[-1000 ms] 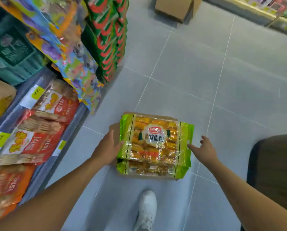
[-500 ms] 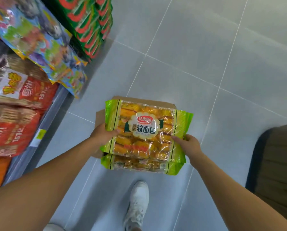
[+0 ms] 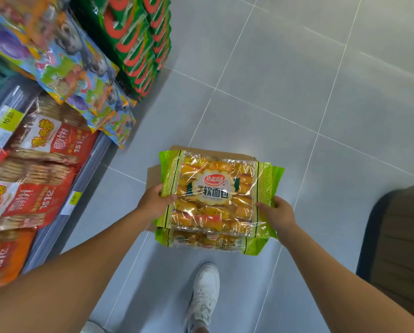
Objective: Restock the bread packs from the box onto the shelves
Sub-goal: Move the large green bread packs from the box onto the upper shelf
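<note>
Head view: left hand point(image 3: 154, 200) and right hand point(image 3: 276, 212) grip opposite ends of the top bread pack point(image 3: 221, 193), fingers point(image 3: 170, 197) curled round its edges, evidently to keep it level. A second pack point(image 3: 208, 241) lies beneath in the box point(image 3: 154, 174) on the floor point(image 3: 273, 104), right of the shelves point(image 3: 90, 164).

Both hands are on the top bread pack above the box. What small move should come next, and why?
Probably lift the top bread pack clear of the box and swing it left toward the shelf. The left hand and right hand each hold one end, a second pack lies beneath it, and the shelf stands to the left.
</note>
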`<control>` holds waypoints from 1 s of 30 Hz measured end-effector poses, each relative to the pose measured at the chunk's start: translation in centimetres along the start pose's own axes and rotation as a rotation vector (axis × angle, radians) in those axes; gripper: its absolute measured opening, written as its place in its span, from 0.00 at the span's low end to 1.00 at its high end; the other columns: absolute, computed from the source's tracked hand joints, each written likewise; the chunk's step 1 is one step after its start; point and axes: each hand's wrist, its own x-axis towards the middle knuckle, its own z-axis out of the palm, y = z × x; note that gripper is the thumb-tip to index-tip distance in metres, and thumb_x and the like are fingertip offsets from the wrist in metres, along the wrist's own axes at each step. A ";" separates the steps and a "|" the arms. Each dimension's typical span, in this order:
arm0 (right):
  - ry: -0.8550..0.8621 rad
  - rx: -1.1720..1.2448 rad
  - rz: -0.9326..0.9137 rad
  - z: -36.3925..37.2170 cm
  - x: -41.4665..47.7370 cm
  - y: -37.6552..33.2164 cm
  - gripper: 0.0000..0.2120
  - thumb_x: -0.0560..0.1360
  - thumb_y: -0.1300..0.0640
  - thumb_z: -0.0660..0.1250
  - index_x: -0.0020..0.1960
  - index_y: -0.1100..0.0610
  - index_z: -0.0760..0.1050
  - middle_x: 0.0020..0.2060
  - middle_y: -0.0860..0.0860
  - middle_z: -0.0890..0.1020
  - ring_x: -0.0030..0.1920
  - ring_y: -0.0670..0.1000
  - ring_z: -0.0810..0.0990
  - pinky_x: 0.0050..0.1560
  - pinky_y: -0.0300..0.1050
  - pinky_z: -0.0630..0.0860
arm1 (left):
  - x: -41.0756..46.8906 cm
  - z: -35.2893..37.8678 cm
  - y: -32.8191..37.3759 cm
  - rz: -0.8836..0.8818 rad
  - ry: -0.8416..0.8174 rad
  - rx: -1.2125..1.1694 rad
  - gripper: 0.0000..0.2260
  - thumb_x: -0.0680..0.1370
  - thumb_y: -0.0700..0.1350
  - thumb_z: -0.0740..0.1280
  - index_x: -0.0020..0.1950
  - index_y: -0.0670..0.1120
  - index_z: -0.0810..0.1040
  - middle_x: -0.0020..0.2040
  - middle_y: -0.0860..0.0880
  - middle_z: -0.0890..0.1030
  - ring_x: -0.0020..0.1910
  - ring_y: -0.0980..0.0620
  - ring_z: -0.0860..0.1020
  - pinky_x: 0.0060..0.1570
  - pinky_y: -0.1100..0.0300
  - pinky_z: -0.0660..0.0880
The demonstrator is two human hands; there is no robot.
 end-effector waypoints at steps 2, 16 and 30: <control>0.009 0.009 -0.018 -0.4 -1.0 -0.9 0.14 0.76 0.59 0.72 0.61 0.57 0.80 0.51 0.54 0.85 0.47 0.57 0.85 0.55 0.58 0.82 | -1.5 -0.5 1.0 0.026 0.003 -0.019 0.17 0.79 0.48 0.71 0.67 0.50 0.77 0.60 0.49 0.83 0.57 0.45 0.81 0.61 0.43 0.77; 0.050 0.075 -0.299 -6.1 -17.5 -15.0 0.07 0.76 0.61 0.71 0.53 0.55 0.81 0.42 0.49 0.84 0.39 0.51 0.82 0.40 0.45 0.79 | -17.8 -11.3 9.9 0.253 0.146 -0.120 0.26 0.74 0.55 0.72 0.71 0.51 0.75 0.67 0.51 0.79 0.64 0.48 0.77 0.66 0.45 0.74; -0.089 0.087 -0.699 -12.2 -40.4 -33.0 0.05 0.77 0.60 0.71 0.48 0.49 0.80 0.43 0.50 0.84 0.41 0.53 0.82 0.43 0.49 0.80 | -44.8 -25.6 17.2 0.545 0.422 -0.252 0.10 0.80 0.44 0.70 0.58 0.55 0.80 0.49 0.62 0.84 0.46 0.69 0.80 0.41 0.75 0.72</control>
